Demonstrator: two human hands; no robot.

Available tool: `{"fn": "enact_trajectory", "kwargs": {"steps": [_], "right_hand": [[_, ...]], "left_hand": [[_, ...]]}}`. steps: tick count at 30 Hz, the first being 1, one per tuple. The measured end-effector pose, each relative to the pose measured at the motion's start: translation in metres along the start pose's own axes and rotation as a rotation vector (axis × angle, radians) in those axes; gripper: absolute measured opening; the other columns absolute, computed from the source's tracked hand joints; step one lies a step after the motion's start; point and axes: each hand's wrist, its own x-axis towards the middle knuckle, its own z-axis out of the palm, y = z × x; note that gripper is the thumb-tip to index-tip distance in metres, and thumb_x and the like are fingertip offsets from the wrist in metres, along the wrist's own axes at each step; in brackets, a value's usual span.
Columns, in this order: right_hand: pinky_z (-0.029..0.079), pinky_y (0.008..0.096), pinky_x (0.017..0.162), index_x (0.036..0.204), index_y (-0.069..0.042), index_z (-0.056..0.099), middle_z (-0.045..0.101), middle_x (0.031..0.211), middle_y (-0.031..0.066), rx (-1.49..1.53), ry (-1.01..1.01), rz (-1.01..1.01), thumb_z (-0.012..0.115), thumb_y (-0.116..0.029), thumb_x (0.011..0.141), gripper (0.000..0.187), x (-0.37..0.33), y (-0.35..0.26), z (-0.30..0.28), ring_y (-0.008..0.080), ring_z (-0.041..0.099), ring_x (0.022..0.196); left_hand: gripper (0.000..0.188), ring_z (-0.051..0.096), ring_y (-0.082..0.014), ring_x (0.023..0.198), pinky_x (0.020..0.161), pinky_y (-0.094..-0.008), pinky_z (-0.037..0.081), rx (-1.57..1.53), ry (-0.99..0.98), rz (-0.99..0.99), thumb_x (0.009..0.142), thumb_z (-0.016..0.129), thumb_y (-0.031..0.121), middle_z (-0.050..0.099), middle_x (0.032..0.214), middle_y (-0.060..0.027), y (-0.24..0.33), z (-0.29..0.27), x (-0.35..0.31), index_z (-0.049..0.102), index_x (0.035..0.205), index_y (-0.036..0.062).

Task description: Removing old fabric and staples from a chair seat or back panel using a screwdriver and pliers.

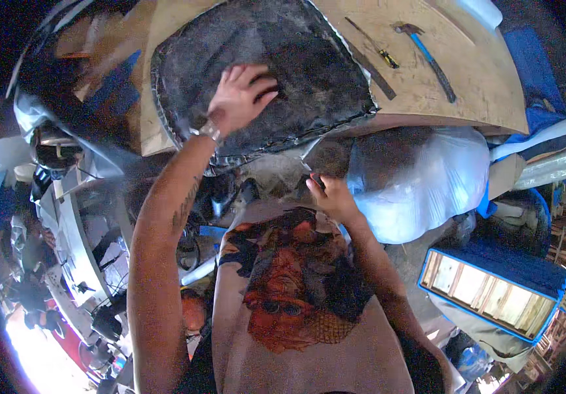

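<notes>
My left hand [240, 98] lies over a black fabric-covered panel [230, 49], fingers spread, slightly smeared by motion. The panel rests on a wooden worktable with its ragged, light-flecked near edge hanging a little past the table's edge. My right hand [332, 197] is closed around a small hand tool [306, 164] with a dark grip and a thin metal end, just below the panel's near edge. The tool's exact kind is too small to tell, and I cannot tell whether its tip touches the panel.
A blue-handled claw hammer [430, 62], a yellow-and-black screwdriver [386, 58] and a dark flat strip [378, 77] lie on the worktable [473, 92]. A plastic-wrapped bundle [421, 180] sits below its edge. To the right stands a blue-edged slatted wooden frame [490, 292]; clutter fills the left.
</notes>
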Motion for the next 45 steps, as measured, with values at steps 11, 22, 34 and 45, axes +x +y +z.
{"fn": "enact_trajectory", "kwargs": {"steps": [11,22,34,45], "right_hand": [[0.050,0.0497,0.071,0.099,-0.005,0.063,0.065,0.085,0.0226,0.014,-0.100,-0.092,0.052,-0.041,0.091,0.039,-0.006,0.068,-0.061,0.0419,0.062,0.078],[0.049,0.0359,0.073,0.095,0.000,0.062,0.066,0.091,0.0149,0.123,-0.033,-0.184,0.062,-0.018,0.088,0.019,0.022,0.078,-0.122,0.0305,0.064,0.083],[0.047,0.0377,0.068,0.090,0.000,0.063,0.065,0.080,0.0186,0.037,-0.526,-0.110,0.052,-0.037,0.093,0.039,0.040,0.051,-0.109,0.0316,0.064,0.075],[0.053,0.0363,0.067,0.093,-0.004,0.061,0.066,0.102,0.0163,1.024,-1.062,0.332,0.047,-0.038,0.096,0.038,0.080,0.039,-0.085,0.0259,0.067,0.086]], "left_hand": [[0.011,0.054,-0.0212,0.091,0.077,-0.0396,0.037,-0.043,-0.082,-0.151,0.075,0.062,0.022,0.056,0.087,-0.0029,0.147,0.017,0.006,0.061,0.080,0.0115],[0.011,0.057,-0.0234,0.081,0.076,-0.0394,0.039,-0.029,-0.052,-0.238,0.075,0.060,0.015,0.056,0.080,-0.0038,0.182,0.036,-0.045,0.060,0.085,0.0117],[0.026,0.050,-0.0271,0.105,0.088,-0.0450,0.039,0.020,-0.104,-0.423,0.081,0.061,0.022,0.057,0.108,-0.0057,0.189,0.053,-0.084,0.064,0.105,0.0109],[0.032,0.049,-0.0262,0.110,0.093,-0.0437,0.037,-0.014,-0.212,-0.452,0.083,0.060,0.024,0.060,0.110,-0.0058,0.186,0.054,-0.093,0.061,0.113,0.0127]]}}
